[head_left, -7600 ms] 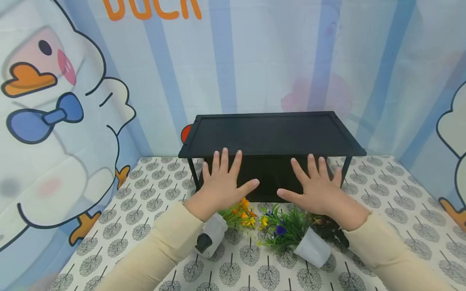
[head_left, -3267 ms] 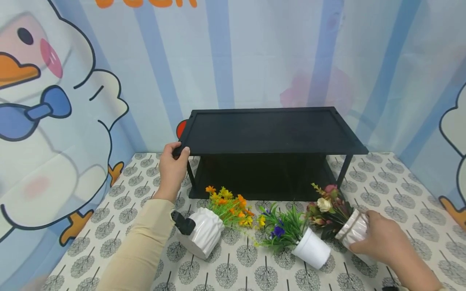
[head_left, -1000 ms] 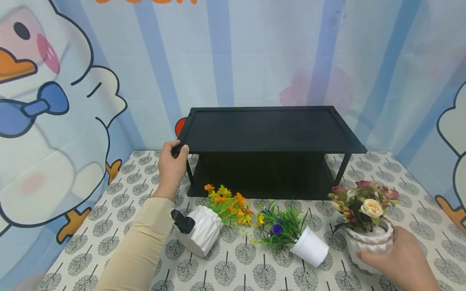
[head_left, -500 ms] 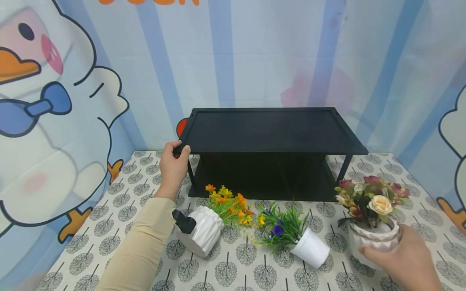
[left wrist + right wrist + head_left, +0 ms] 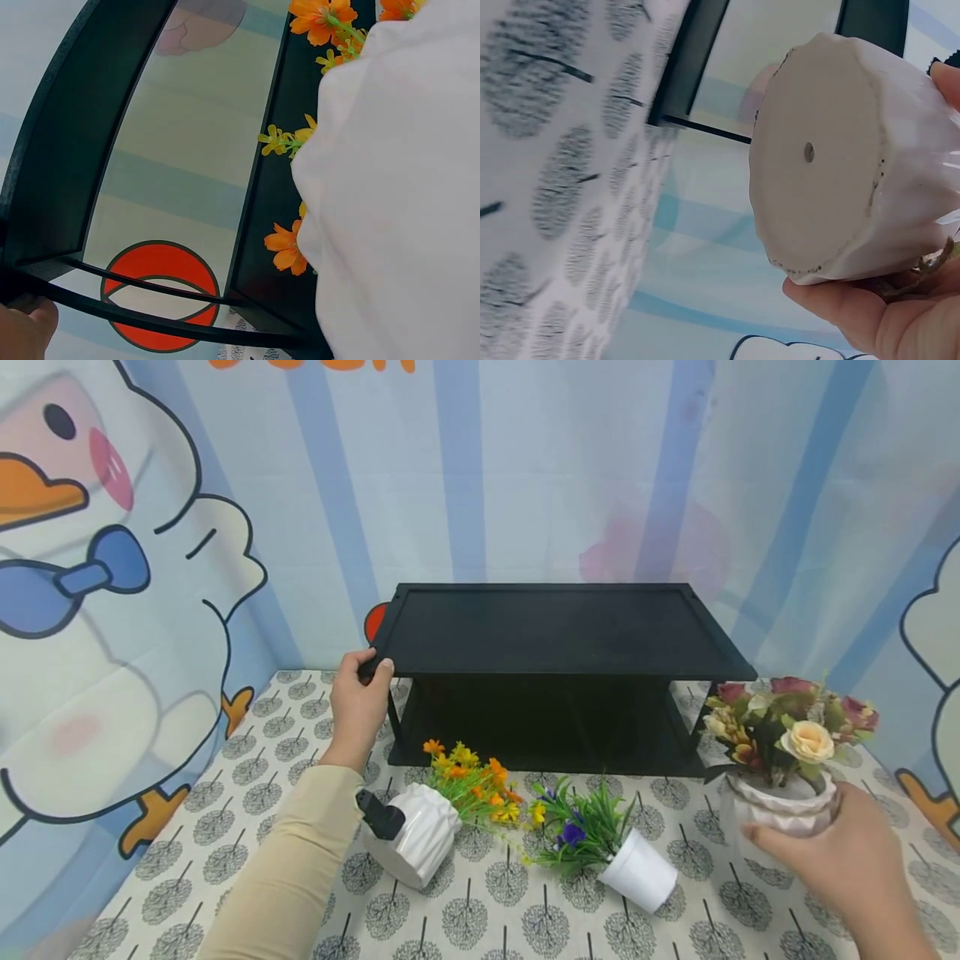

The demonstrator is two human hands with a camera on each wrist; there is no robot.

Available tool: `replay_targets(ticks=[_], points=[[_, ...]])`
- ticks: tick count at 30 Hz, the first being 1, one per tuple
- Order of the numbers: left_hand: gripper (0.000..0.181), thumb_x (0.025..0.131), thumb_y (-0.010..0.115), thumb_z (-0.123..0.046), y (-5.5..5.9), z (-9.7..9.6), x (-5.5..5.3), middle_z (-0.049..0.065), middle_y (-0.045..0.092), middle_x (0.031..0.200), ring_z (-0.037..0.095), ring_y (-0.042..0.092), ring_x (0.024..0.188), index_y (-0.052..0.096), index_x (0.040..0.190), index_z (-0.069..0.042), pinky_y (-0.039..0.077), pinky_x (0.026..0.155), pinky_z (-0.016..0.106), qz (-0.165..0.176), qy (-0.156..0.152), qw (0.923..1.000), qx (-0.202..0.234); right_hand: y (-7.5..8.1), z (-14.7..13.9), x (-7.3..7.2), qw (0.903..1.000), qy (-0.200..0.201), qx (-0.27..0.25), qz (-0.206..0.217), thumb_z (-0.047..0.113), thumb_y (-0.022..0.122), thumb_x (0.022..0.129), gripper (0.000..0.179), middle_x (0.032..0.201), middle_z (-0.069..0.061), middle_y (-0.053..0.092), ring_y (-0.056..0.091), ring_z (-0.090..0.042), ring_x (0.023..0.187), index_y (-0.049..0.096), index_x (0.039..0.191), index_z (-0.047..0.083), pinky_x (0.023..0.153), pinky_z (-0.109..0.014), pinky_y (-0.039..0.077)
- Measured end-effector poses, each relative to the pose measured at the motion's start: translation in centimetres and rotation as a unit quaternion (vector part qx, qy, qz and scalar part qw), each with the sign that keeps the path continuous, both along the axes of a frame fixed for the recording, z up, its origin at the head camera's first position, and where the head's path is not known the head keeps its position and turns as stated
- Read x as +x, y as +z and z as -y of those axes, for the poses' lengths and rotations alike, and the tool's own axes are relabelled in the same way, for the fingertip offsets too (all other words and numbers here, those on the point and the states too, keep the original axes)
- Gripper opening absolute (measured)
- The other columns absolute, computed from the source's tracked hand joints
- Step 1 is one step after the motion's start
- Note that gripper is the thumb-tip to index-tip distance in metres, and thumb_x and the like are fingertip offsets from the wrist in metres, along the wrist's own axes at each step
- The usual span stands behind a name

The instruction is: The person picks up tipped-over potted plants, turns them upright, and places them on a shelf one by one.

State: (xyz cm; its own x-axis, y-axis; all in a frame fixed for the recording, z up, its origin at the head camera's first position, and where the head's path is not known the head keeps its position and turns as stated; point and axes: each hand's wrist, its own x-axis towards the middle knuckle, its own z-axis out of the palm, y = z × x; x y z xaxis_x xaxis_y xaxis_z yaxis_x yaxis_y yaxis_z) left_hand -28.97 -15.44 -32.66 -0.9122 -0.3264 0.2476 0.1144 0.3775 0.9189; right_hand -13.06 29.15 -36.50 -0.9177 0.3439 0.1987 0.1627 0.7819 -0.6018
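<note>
My right hand [image 5: 858, 852] grips a white ceramic flowerpot [image 5: 783, 814] of artificial roses [image 5: 795, 727], held upright above the cloth at the right. In the right wrist view the pot's underside [image 5: 817, 150] shows a small drain hole. My left hand [image 5: 356, 706] pinches the front left corner of a black two-tier shelf [image 5: 562, 631]; in the left wrist view only part of that hand [image 5: 28, 330] shows. Two potted plants lie on their sides before the shelf: a ribbed white pot [image 5: 423, 835] with orange flowers [image 5: 476, 781], and a plain white pot [image 5: 641, 870] with purple-flowered greenery [image 5: 581, 831].
A tree-patterned cloth [image 5: 517, 918] covers the table. The shelf's lower tier [image 5: 540, 760] lies close behind the fallen plants. Behind it hangs a blue and white cartoon curtain [image 5: 525, 477]. A black wrist camera [image 5: 380, 816] sits by the left sleeve.
My right hand first took hold of the lying rose pot, turned it upright, and has now raised it off the cloth, slightly rightward. The left hand has stayed on the shelf corner since gripping it.
</note>
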Motion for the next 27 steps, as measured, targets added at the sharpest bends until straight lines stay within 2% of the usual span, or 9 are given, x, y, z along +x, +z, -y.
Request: replay_targets(ticks=[4,9,16,27], points=[[0.041,0.096,0.051,-0.030,0.0,0.0,0.1,0.013,0.048,0.132,0.026,0.052,0.114,0.046,0.132,-0.012,0.046,0.090,0.042,-0.001,-0.001,1.0000,0.005,0.9,0.1,-0.6,0.9998,-0.011,0.005,-0.014,0.042,0.083,0.063,0.081,0.088,-0.025,0.059,0.057,-0.026,0.062,0.048,0.112,-0.011,0.048,-0.032,0.046],[0.042,0.096,0.051,-0.030,-0.1,0.0,0.0,0.014,0.048,0.132,0.026,0.053,0.113,0.045,0.133,-0.012,0.046,0.089,0.042,0.000,-0.005,1.0000,0.004,2.0,0.3,-1.2,0.9987,-0.006,0.010,-0.049,0.041,0.084,0.062,0.079,0.090,-0.024,0.060,0.055,-0.023,0.063,0.051,0.114,-0.008,0.049,-0.029,0.044],[0.043,0.096,0.050,-0.031,0.0,0.0,0.0,0.013,0.049,0.131,0.026,0.053,0.113,0.044,0.134,-0.012,0.046,0.089,0.041,-0.004,-0.007,1.0000,0.002,3.6,0.9,-2.0,0.9975,-0.007,0.022,-0.067,0.044,0.083,0.063,0.081,0.093,-0.026,0.059,0.057,-0.029,0.067,0.050,0.115,-0.008,0.050,-0.030,0.042],[0.043,0.095,0.051,-0.032,-0.2,0.2,-0.1,0.013,0.048,0.132,0.025,0.053,0.114,0.044,0.134,-0.012,0.046,0.090,0.041,-0.002,-0.007,0.9999,0.007,5.6,1.7,-3.0,0.9958,0.015,0.010,-0.089,0.043,0.083,0.064,0.072,0.090,-0.023,0.058,0.052,-0.020,0.059,0.052,0.106,-0.007,0.044,-0.030,0.042]])
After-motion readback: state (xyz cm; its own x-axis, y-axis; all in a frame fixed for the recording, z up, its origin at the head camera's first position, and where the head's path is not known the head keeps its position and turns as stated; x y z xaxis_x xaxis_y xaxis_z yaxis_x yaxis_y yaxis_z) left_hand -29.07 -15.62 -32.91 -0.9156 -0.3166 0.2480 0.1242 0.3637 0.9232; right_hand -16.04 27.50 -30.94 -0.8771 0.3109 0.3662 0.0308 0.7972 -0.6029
